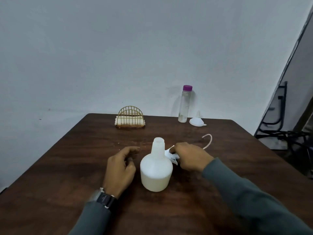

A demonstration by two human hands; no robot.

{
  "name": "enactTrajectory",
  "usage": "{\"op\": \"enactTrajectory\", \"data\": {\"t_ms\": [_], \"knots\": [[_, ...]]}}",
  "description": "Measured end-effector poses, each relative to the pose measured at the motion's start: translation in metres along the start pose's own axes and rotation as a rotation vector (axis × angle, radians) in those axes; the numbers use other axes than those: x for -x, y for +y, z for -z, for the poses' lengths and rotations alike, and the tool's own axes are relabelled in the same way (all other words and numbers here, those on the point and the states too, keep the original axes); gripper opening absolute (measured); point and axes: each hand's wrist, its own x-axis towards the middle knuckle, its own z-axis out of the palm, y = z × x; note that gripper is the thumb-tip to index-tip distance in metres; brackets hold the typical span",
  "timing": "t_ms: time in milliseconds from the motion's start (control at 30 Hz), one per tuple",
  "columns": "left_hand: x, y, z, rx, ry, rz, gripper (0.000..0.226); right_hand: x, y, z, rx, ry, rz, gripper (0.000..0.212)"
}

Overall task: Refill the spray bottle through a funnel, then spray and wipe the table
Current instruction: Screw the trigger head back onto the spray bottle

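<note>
The white spray bottle (156, 168) stands with its top off in the middle of the brown surface (67, 158). The right hand (189, 157) has its grip closed on the spray top (171, 156) just beside it, and the left hand (121, 165) has a loose, empty grip. A funnel (197, 121), a clear bottle (184, 106) and a gold rack (130, 118) sit by the pale wall (101, 48).

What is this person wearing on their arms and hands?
The left sleeve and right sleeve are long and dark grey-green. A black watch with a broad strap circles the left wrist. The left hand and right hand wear no gloves.
</note>
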Motion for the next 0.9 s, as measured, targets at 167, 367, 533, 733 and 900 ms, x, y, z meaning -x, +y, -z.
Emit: {"op": "enactTrajectory", "data": {"t_ms": [167, 367, 533, 733, 900], "knots": [[0.016, 0.004, 0.007, 0.092, -0.060, -0.005, 0.069, 0.010, -0.001, 0.005, -0.014, 0.046, -0.003, 0.045], [0.023, 0.009, 0.010, 0.134, -0.264, -0.044, 0.096, 0.041, 0.007, 0.056, -0.292, 0.384, 0.007, 0.048], [0.026, 0.012, 0.010, 0.067, -0.370, -0.111, 0.105, 0.068, -0.008, 0.117, -0.705, 0.575, 0.123, 0.037], [0.026, 0.009, 0.008, 0.100, -0.399, -0.139, 0.115, 0.094, -0.038, 0.172, -1.012, 0.763, 0.241, 0.021], [0.028, 0.012, 0.002, 0.102, -0.379, -0.186, 0.120, 0.112, -0.042, 0.201, -0.994, 0.761, 0.326, 0.026]]}}
